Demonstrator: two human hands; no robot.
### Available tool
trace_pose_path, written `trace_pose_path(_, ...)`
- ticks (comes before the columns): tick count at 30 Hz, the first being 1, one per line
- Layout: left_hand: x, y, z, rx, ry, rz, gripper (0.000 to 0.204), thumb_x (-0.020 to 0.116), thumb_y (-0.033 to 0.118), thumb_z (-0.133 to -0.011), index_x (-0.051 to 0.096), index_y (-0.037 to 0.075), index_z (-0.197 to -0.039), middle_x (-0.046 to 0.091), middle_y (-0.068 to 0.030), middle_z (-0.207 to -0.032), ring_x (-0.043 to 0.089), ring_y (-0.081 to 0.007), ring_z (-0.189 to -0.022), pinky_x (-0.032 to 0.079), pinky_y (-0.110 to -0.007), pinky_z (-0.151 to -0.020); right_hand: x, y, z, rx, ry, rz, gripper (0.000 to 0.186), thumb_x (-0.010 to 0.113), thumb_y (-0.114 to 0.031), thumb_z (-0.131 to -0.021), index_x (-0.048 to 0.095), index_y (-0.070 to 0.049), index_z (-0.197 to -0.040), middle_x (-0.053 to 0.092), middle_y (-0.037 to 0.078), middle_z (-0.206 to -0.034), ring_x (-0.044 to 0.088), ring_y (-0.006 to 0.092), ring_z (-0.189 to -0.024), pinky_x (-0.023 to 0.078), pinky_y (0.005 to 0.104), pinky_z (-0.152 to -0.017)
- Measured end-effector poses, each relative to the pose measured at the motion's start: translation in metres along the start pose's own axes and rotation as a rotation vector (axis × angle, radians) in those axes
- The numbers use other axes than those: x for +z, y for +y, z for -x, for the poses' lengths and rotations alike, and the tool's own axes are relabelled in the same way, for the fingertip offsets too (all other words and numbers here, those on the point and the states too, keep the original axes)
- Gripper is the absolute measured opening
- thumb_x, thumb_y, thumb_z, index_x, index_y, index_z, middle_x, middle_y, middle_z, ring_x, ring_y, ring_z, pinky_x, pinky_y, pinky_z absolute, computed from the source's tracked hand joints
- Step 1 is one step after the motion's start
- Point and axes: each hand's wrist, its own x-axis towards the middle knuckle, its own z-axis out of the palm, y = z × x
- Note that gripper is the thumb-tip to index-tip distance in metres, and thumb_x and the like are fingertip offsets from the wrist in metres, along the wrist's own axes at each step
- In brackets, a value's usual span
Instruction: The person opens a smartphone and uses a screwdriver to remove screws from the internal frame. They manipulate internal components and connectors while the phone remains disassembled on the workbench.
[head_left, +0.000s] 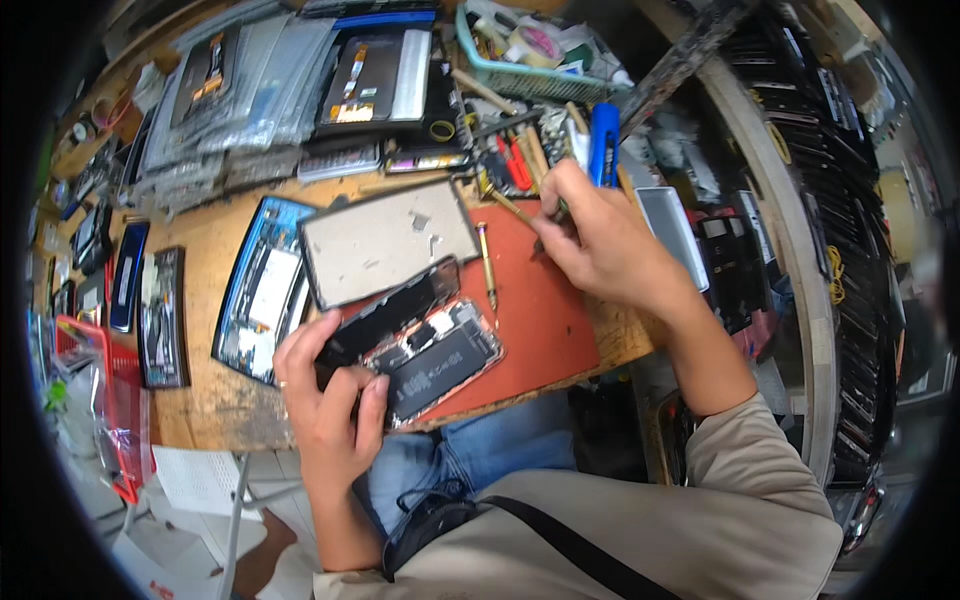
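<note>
Head view, opened phone point(440, 368) near table edge point(625, 343), mat point(545, 335) between hands point(332, 405) point(615, 240)

opened phone point(440, 372) partly hidden behind the left hand point(330, 405)

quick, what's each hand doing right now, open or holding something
Left hand: closed on the opened phone.
Right hand: fingers closed in a pinch; whether they hold anything cannot be told.

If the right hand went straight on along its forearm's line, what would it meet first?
The right hand would probably meet the red-handled tool, just past the thin stick near its fingertips; depth is unclear.
</note>
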Motion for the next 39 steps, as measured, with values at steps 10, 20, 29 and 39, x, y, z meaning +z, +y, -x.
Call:
trace_pose_path(10, -0.004, -0.001, 0.000, -0.021, -0.007, 0.037, 0.013, 0.076, 0.010, -0.085, 0.066, 0.004, -0.089, 0.055, -0.0261, -0.149, 0.052, -0.0451, -0.134, 0.040, -0.053, -0.112, -0.001, -0.055, 0.006, -0.011, 0.241, -0.500, 0.030, 0.069, 0.010, -0.095, 0.046, -0.003, -0.110, 0.068, 0.012, -0.097, 0.067, 0.0127, -0.089, 0.055, 0.0250, -0.074)
trace_pose_path(20, -0.001, -0.001, -0.001, -0.027, 0.055, 0.037, 0.015, 0.080, 0.006, -0.083, 0.070, 0.004, -0.093, 0.053, -0.0261, -0.149, 0.055, -0.0457, -0.134, 0.046, -0.051, -0.111, 0.058, -0.082, -0.019, -0.419, -0.068, -0.235, 0.029, 0.075, 0.010, -0.086, 0.053, -0.001, -0.100, 0.065, 0.013, -0.085, 0.069, 0.0285, -0.073, 0.053, 0.0355, -0.065)
trace_pose_path(29, -0.002, 0.000, -0.001, -0.022, 0.024, 0.015, 0.014, 0.080, 0.004, -0.081, 0.074, 0.004, -0.093, 0.053, -0.0251, -0.150, 0.053, -0.0454, -0.135, 0.042, -0.053, -0.113, 0.068, -0.082, -0.025, -0.447, -0.070, -0.203, 0.028, 0.080, 0.008, -0.084, 0.057, -0.001, -0.098, 0.067, 0.010, -0.084, 0.070, 0.0241, -0.073, 0.055, 0.0327, -0.064)
trace_pose_path(39, -0.004, -0.002, -0.003, 0.005, 0.029, 0.005, 0.018, 0.082, 0.010, -0.080, 0.067, 0.004, -0.089, 0.055, -0.0234, -0.147, 0.056, -0.0444, -0.130, 0.047, -0.052, -0.108, 0.066, -0.085, -0.028, -0.474, -0.083, -0.189, 0.026, 0.080, 0.007, -0.085, 0.059, 0.000, -0.099, 0.066, 0.009, -0.084, 0.069, 0.0227, -0.070, 0.054, 0.0323, -0.063)
